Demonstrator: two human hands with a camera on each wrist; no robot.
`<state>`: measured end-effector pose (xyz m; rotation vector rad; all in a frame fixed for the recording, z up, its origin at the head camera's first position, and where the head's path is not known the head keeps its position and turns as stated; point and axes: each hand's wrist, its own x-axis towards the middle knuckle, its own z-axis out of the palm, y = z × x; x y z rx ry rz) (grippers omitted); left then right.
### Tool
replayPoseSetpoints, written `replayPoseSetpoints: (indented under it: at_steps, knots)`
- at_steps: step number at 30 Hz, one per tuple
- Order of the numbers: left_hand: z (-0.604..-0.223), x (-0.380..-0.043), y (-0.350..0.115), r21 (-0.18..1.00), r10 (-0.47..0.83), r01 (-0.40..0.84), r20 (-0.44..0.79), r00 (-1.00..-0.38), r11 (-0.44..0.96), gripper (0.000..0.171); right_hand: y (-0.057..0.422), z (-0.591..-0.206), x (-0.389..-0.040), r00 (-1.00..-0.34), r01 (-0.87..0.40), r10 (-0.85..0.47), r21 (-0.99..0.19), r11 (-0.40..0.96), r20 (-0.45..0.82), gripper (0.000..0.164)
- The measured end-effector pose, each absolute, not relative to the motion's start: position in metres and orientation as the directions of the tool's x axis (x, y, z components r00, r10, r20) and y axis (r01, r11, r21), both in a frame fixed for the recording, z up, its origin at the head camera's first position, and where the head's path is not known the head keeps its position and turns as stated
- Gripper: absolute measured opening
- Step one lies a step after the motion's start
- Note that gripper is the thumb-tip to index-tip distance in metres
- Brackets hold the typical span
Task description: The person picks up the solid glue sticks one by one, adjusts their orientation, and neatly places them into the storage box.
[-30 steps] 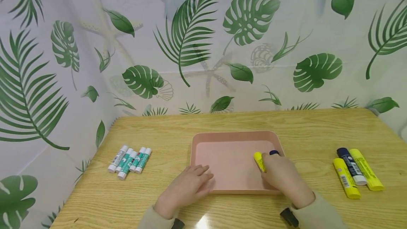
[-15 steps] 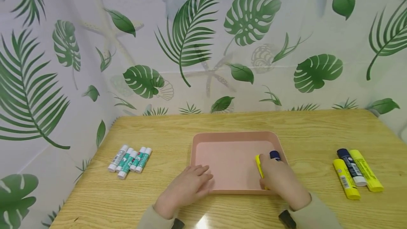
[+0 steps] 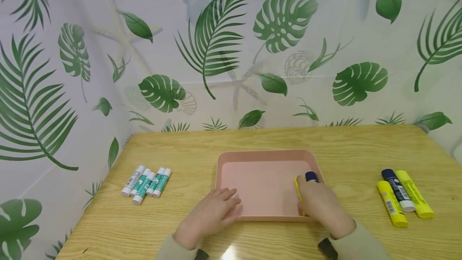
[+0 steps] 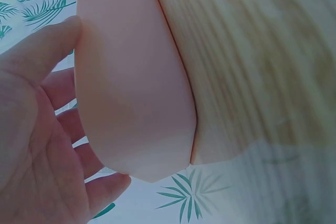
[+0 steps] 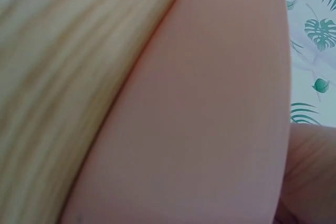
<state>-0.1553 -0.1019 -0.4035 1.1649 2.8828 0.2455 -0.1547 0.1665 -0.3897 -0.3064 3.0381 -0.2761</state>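
A shallow pink tray lies in the middle of the table, its outer wall filling much of both wrist views. Inside its right end, my right hand holds a yellow glue stick, mostly covered by the hand. Beside that stick a navy glue stick shows only its dark end. My left hand rests at the tray's front left corner. In the left wrist view the fingers reach over the rim, spread and relaxed, with the thumb on the rim.
To the left lies a group of several white and green glue sticks. On the right are two yellow glue sticks with a navy one between them. A leaf-print cloth hangs behind the wooden table.
My right hand has shifted the yellow glue stick slightly right and toward me, up to the navy stick, whose end shows more. The left hand stays put.
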Motion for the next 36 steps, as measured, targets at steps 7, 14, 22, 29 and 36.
replayPoseSetpoints:
  at_steps: [7, 14, 22, 29, 36]
  knots:
    - [-0.403, -0.156, -0.101, 0.142, 0.699, 0.696, 0.037, -0.714, 0.704, 0.039, 0.169, -0.388, -0.155, -0.979, -0.164, -0.183, -0.176, 0.971, -0.095, 0.051]
    - [-0.403, -0.156, -0.101, 0.147, 0.702, 0.7, 0.046, -0.711, 0.699, 0.039, 0.169, -0.384, -0.156, -0.983, -0.131, -0.151, -0.168, 0.977, -0.109, 0.051]
    - [-0.403, -0.158, -0.104, 0.149, 0.697, 0.695, 0.051, -0.716, 0.703, 0.04, 0.167, -0.378, -0.151, -0.948, -0.283, -0.254, -0.148, 0.948, 0.19, 0.038]
    - [-0.404, -0.157, -0.103, 0.133, 0.701, 0.7, 0.052, -0.712, 0.701, 0.037, 0.167, -0.375, -0.149, -0.854, -0.421, -0.355, -0.106, 0.901, 0.38, 0.036]
    - [-0.404, -0.157, -0.102, 0.144, 0.696, 0.695, 0.046, -0.716, 0.705, 0.037, 0.174, -0.379, -0.154, -0.664, -0.589, -0.49, 0.008, 0.808, 0.565, 0.032]
